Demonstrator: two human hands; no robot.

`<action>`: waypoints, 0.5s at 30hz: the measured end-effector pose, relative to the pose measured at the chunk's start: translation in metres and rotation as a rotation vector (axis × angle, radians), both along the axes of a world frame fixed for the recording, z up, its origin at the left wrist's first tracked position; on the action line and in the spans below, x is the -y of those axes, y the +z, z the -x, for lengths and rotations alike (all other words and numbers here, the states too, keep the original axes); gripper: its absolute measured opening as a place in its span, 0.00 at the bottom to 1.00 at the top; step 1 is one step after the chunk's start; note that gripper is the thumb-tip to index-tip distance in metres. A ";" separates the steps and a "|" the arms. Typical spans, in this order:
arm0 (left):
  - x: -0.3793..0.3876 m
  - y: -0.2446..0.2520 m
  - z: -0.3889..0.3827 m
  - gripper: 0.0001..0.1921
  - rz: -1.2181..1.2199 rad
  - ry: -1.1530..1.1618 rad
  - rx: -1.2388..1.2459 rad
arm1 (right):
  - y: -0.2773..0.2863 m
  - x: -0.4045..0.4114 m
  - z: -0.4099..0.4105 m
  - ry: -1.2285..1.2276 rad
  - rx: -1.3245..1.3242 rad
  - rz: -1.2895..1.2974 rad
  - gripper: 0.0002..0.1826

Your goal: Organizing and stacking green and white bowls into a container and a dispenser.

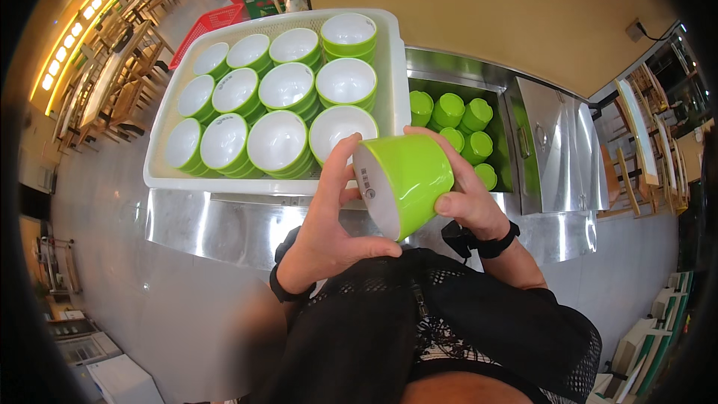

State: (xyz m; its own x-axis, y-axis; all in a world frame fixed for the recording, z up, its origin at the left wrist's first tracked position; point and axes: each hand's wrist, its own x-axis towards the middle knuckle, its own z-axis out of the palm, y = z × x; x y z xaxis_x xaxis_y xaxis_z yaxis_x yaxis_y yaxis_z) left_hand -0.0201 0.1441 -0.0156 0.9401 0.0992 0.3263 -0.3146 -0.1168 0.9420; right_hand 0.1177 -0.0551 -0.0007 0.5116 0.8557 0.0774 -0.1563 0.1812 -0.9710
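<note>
Tilted on its side before me is a green bowl (418, 179) with a white inside that bears writing. My left hand (331, 219) spans its rim, fingers at the top and thumb below. My right hand (468, 196) grips the base end from the right. To the left stands a white plastic basket (275, 184) with stacks of like bowls (279, 140), mouths up, in several columns. Right of the basket, upside-down green bowls (449, 109) lie in an open steel compartment (502, 140). Whether the held piece is one bowl or several nested is hidden.
The basket rests on a stainless steel counter (235, 219). A steel door (552, 146) stands at the compartment's right side. Behind are a tan panel (493, 17) and a red plastic basket (207, 28). Wooden tables and chairs (120, 78) fill the left background.
</note>
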 end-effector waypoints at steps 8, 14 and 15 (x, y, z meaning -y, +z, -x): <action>-0.003 0.014 0.016 0.67 -0.022 0.022 -0.052 | 0.006 -0.012 0.018 0.037 0.058 -0.018 0.52; -0.033 0.044 0.004 0.59 -0.396 0.143 0.082 | -0.009 -0.022 0.025 -0.034 0.147 -0.015 0.48; -0.043 0.053 -0.003 0.59 -0.467 0.191 0.103 | -0.016 -0.024 0.023 -0.065 0.194 0.026 0.47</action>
